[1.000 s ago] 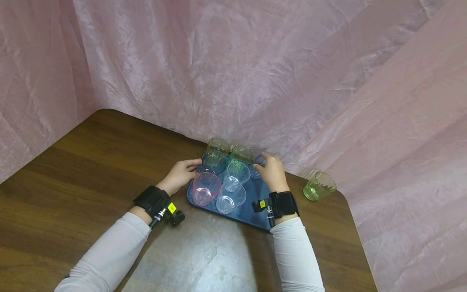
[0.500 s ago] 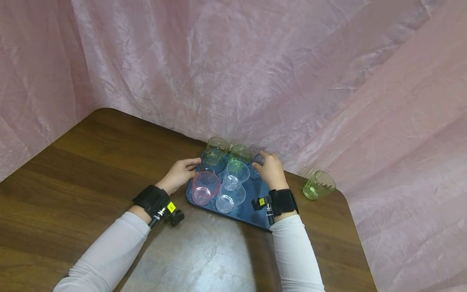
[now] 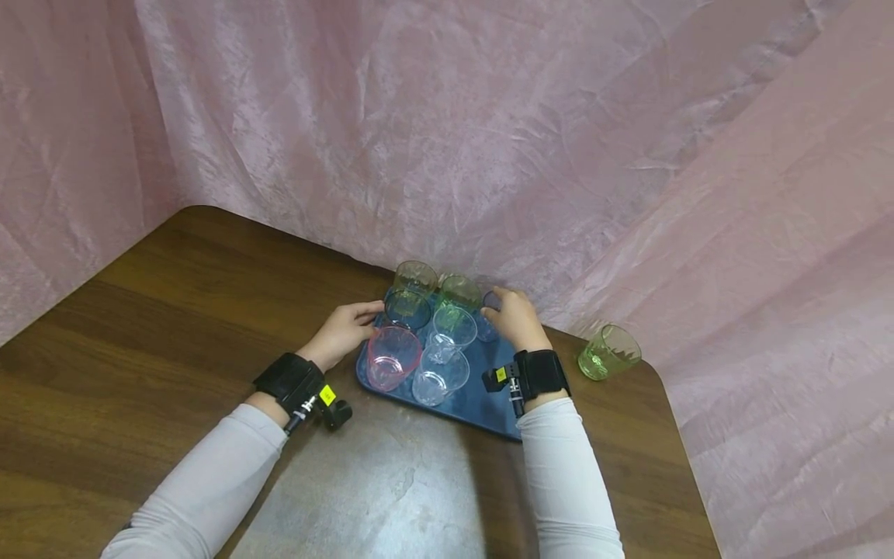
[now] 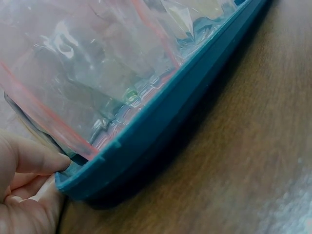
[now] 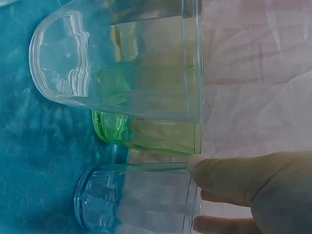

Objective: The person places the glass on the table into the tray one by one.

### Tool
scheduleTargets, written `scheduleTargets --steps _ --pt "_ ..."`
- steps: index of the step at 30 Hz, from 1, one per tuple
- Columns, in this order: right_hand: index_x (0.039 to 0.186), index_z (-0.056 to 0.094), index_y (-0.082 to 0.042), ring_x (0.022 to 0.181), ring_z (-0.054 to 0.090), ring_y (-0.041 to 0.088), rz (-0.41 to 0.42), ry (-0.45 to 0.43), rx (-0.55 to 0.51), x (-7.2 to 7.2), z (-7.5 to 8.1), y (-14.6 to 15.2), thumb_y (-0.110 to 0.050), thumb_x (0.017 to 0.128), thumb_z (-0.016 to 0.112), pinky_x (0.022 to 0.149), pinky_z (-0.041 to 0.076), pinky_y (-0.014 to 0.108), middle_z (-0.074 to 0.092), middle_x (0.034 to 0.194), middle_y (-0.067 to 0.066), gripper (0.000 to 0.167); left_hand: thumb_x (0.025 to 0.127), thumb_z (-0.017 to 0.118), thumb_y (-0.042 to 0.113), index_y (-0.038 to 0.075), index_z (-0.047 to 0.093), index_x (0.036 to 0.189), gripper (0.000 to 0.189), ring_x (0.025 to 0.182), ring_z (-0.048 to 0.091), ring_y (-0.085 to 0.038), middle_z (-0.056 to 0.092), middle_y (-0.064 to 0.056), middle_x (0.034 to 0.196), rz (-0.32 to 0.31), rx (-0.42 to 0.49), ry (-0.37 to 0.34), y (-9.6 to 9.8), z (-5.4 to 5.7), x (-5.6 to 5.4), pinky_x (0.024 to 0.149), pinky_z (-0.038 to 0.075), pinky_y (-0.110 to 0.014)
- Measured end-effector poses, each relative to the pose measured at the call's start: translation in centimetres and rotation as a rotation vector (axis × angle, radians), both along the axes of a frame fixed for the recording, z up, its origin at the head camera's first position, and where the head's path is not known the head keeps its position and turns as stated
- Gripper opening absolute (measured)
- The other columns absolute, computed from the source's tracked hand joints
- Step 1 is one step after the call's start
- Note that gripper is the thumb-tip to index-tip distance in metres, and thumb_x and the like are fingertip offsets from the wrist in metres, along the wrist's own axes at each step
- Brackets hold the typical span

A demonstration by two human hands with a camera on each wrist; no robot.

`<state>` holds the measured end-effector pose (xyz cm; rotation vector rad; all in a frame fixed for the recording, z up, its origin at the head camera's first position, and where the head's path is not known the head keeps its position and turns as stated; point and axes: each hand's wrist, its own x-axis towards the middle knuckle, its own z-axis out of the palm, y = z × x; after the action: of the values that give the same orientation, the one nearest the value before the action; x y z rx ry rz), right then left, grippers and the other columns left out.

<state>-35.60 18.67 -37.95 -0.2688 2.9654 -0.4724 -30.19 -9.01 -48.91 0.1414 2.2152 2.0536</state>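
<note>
My right hand [image 3: 518, 320] pinches the rim of a bluish clear cup [image 3: 488, 329] at the back right of a blue tray [image 3: 489, 407]. In the right wrist view, the thumb touches the rim of this upright cup [image 5: 100, 197], beside a green one [image 5: 111, 127]. At the tray's left side, my left hand [image 3: 338, 335] pinches the tray's rim, as the left wrist view shows. Also standing on the tray are a pink-edged cup [image 3: 393, 365], two clear cups, a dark grey cup [image 3: 407, 312], a yellowish cup [image 3: 415, 273] and a green cup [image 3: 462, 290].
Another green cup [image 3: 609, 353] stands off the tray, on the wooden table [image 3: 230, 310] to the right. Pink curtains [image 3: 447, 132] hang behind and beside the table. A grey patch [image 3: 377, 481] lies in front of the tray.
My right hand and the bluish cup have shifted slightly left, toward the green cup on the tray. The left hand keeps its place at the tray's edge.
</note>
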Motion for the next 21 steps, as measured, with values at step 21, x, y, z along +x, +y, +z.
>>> scheduleTargets --steps 21 --pt "0.153 0.042 -0.001 0.142 0.038 0.043 0.005 -0.042 0.042 -0.47 0.25 -0.15 -0.024 0.103 0.060 0.115 0.036 0.056 0.041 0.154 0.026 0.058 0.097 0.050 -0.011 -0.013 0.033 0.151 0.057 0.146 0.032 -0.042 0.033 -0.029 0.158 -0.005 0.011 0.006 -0.03 -0.35 -0.38 0.112 0.041 -0.047"
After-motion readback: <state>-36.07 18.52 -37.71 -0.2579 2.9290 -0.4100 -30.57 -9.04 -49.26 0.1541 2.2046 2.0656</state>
